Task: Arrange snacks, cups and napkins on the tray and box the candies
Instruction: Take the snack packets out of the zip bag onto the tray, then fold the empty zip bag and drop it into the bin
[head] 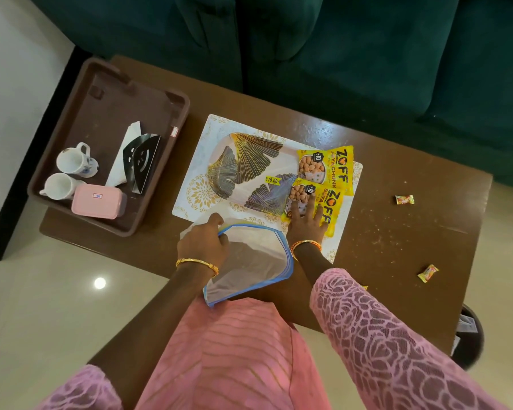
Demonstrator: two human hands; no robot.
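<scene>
A white tray with gold leaf print lies on a patterned placemat at the table's middle. Two yellow snack packets sit at its right end: the far one and the near one. My right hand rests flat on the near packet, fingers spread. My left hand grips the rim of a clear zip bag with a blue edge at the table's front edge. Two wrapped candies lie loose on the right. A pink box sits shut in the brown tray.
A deep brown tray at the table's left holds two white cups, a black napkin holder with white napkins and the pink box. A dark green sofa stands behind the table. The floor is pale tile.
</scene>
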